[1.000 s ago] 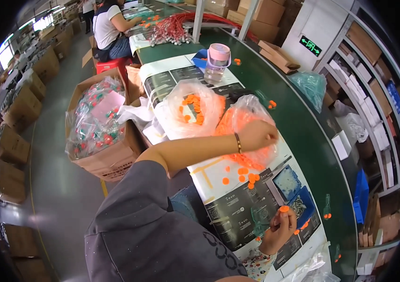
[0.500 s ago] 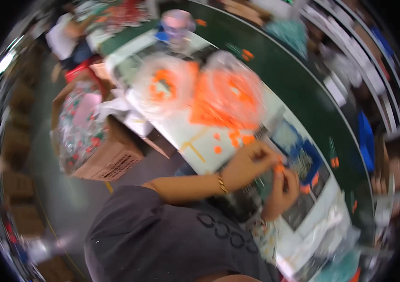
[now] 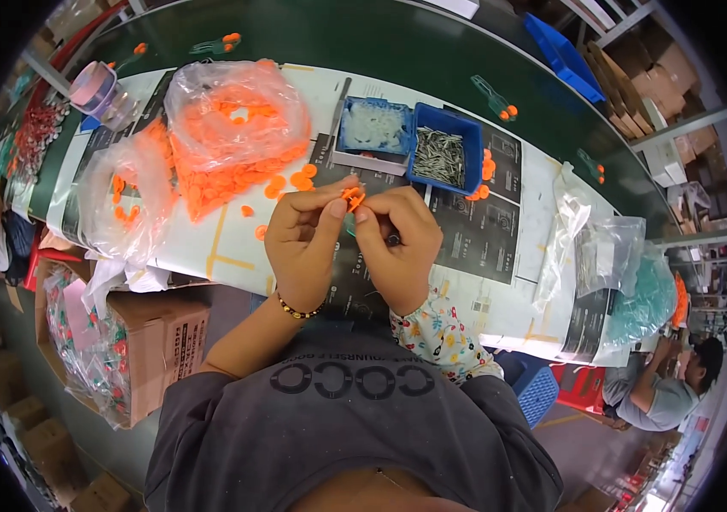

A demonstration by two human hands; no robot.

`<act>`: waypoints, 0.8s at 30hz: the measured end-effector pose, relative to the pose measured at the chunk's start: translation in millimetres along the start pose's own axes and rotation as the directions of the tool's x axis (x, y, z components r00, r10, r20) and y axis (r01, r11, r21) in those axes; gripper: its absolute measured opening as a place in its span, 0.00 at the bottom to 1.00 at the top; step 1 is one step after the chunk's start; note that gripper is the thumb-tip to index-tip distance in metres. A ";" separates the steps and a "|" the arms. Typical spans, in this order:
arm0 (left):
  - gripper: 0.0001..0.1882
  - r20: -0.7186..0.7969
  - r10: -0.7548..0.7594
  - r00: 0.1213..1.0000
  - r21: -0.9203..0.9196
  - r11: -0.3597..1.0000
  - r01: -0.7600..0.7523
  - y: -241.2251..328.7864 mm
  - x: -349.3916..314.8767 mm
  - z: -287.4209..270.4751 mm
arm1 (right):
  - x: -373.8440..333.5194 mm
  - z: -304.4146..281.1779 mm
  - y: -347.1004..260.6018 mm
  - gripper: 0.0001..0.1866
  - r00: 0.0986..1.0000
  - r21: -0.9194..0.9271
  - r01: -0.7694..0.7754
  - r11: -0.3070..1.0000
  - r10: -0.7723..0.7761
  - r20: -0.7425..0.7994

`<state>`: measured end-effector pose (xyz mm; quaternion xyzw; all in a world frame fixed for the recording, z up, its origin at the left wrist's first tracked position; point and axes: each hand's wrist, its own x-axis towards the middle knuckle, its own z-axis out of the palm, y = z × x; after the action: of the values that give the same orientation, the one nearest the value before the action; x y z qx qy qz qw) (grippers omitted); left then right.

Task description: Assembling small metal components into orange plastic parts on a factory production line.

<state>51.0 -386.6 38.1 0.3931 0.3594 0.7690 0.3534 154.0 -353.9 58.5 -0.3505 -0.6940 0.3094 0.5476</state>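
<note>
My left hand (image 3: 305, 241) and my right hand (image 3: 399, 241) meet over the table's near middle. Both pinch a small orange plastic piece (image 3: 353, 197) between thumbs and forefingers. A bit of green shows beneath it, between the hands. Just beyond are a blue bin of metal pins (image 3: 438, 154) and a blue tray (image 3: 375, 126) with whitish contents. Loose orange discs (image 3: 276, 183) lie left of my fingers, beside a large clear bag of orange pieces (image 3: 235, 128). More orange pieces (image 3: 488, 166) sit against the bin's right side.
A smaller clear bag (image 3: 128, 200) stands at left, near a pinkish cup (image 3: 94, 85). Green-and-orange pieces (image 3: 500, 102) rest on the green belt (image 3: 338, 34). Plastic bags (image 3: 611, 256) lie right. A carton (image 3: 158, 350) stands on the floor at left. Another person (image 3: 662, 388) sits at right.
The view has swung round and steadied, so the table now runs across in front of me. Both hands stay together at the orange piece.
</note>
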 end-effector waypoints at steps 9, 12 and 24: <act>0.10 0.203 -0.048 0.978 0.094 0.995 0.029 1.5 7.5 -19.6 | 1.9 -16.7 9.0 0.05 0.988 -0.054 0.000 0.999 0.009 0.152; 0.11 0.295 -0.171 0.940 0.103 0.984 0.146 5.7 13.0 -27.7 | 11.5 -26.1 3.4 0.08 0.971 -0.053 0.060 0.997 -0.046 0.235; 0.15 0.580 -0.371 0.725 0.290 0.926 0.242 13.1 35.4 -24.5 | 29.1 -72.2 3.3 0.10 0.822 -0.060 0.063 0.996 -0.018 0.569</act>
<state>10.9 -370.5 50.8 0.5926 0.3551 0.4865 0.5349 220.6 -324.7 86.8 -0.2483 -0.8440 0.3614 0.3089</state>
